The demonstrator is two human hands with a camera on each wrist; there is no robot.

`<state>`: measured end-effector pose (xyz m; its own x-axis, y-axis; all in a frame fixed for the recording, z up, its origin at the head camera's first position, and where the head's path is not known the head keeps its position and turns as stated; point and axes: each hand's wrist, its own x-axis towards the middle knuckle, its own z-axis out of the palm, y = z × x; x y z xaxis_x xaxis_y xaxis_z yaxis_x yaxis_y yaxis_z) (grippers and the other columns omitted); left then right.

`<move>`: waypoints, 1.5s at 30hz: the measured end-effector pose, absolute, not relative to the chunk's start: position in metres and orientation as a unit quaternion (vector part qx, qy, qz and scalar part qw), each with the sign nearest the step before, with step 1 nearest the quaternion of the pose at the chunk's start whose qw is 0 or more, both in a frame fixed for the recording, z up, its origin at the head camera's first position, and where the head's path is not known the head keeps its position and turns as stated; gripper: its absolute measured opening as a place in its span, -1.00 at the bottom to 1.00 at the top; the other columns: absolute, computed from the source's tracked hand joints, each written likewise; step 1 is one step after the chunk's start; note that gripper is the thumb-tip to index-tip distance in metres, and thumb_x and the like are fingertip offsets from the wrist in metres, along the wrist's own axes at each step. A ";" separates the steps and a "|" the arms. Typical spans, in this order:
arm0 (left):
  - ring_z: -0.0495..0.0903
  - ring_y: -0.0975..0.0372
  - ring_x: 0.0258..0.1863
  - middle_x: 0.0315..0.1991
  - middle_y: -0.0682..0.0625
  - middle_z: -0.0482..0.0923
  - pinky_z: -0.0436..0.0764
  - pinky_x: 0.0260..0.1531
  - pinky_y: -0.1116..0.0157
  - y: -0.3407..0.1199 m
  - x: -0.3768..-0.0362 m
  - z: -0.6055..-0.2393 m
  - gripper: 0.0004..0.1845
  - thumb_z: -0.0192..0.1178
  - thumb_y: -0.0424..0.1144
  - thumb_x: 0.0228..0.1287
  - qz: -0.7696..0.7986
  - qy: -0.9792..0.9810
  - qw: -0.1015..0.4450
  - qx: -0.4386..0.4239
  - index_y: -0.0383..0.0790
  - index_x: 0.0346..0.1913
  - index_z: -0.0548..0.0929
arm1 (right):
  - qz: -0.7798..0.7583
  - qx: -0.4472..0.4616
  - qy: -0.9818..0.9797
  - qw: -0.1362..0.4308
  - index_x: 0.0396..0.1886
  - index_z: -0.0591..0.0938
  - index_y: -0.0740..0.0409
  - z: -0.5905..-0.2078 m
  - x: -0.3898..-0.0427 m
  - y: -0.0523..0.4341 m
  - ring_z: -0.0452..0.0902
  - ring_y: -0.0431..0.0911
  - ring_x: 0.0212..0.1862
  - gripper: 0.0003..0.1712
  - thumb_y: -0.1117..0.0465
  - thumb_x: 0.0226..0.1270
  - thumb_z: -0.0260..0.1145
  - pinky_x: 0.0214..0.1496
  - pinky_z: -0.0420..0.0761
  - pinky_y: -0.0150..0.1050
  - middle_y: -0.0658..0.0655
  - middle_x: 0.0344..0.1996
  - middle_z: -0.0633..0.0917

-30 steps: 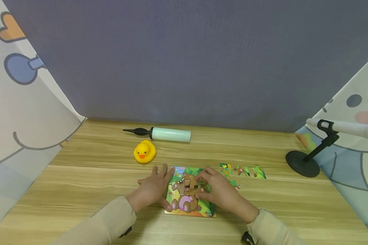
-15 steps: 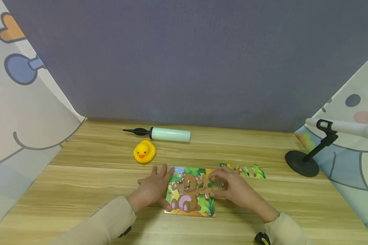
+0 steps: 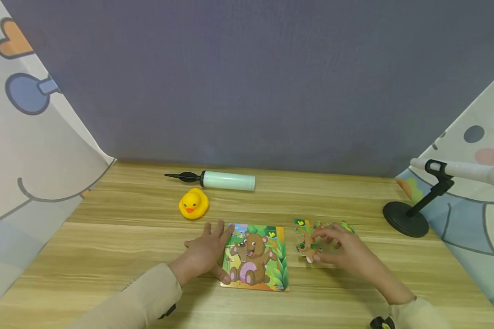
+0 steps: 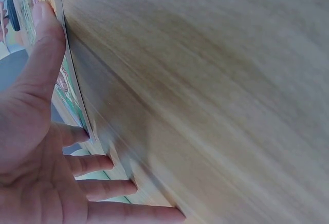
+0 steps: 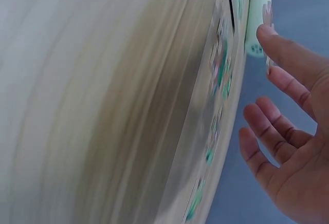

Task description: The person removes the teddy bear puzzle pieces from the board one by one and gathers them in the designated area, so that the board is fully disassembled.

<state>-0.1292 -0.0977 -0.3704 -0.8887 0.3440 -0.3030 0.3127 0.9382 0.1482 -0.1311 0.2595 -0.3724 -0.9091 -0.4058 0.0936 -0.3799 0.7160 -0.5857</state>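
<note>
A bear jigsaw board [image 3: 255, 258] lies flat on the wooden table [image 3: 127, 237]. My left hand [image 3: 205, 252] rests flat beside it, fingers spread, thumb along the board's left edge [image 4: 66, 82]. The left wrist view shows that hand [image 4: 36, 131] open against the wood. To the board's right, my right hand [image 3: 339, 249] hovers over several loose puzzle pieces [image 3: 306, 240], its fingertips at the nearest ones. In the right wrist view that hand [image 5: 293, 131] has relaxed, nearly straight fingers holding nothing, with the pieces [image 5: 221, 70] beneath.
A yellow rubber duck [image 3: 194, 203] and a pale green hand pump [image 3: 226, 180] lie behind the board. A black round-based stand [image 3: 407, 219] with a white rod is at the right. Patterned curtains [image 3: 33, 160] flank the table on both sides.
The gap in the bear's face is now filled. My right hand left the board and moved right to the loose pieces. The left hand stayed put.
</note>
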 end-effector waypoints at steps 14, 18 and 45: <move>0.12 -0.38 0.46 0.56 -0.34 0.06 0.51 -0.24 -0.51 -0.098 -0.129 -0.370 0.39 0.62 0.19 -0.41 0.059 0.971 0.165 0.164 -0.24 0.58 0.17 | -0.285 -0.191 0.940 -0.005 0.04 0.71 0.04 -0.381 -0.130 0.311 0.50 -0.21 -0.21 -0.50 0.08 0.09 0.62 -0.33 0.58 -0.31 -0.03 -0.13 0.64; 0.12 -0.38 0.46 0.56 -0.33 0.06 0.51 -0.23 -0.51 -0.098 -0.129 -0.370 0.39 0.62 0.19 -0.41 0.060 0.971 0.164 0.164 -0.24 0.58 0.17 | -0.283 -0.201 0.938 -0.008 0.03 0.72 0.10 -0.387 -0.130 0.319 0.49 -0.27 -0.23 -0.50 0.11 0.07 0.63 -0.34 0.58 -0.31 -0.02 -0.15 0.65; 0.13 -0.36 0.47 0.57 -0.32 0.05 0.56 -0.27 -0.47 -0.097 -0.129 -0.371 0.42 0.60 0.25 -0.42 0.041 0.972 0.162 0.166 -0.22 0.59 0.15 | -0.221 -0.205 0.951 0.071 0.14 0.66 0.20 -0.386 -0.135 0.328 0.51 -0.09 -0.13 -0.39 0.05 0.12 0.60 -0.22 0.59 -0.15 0.10 -0.07 0.59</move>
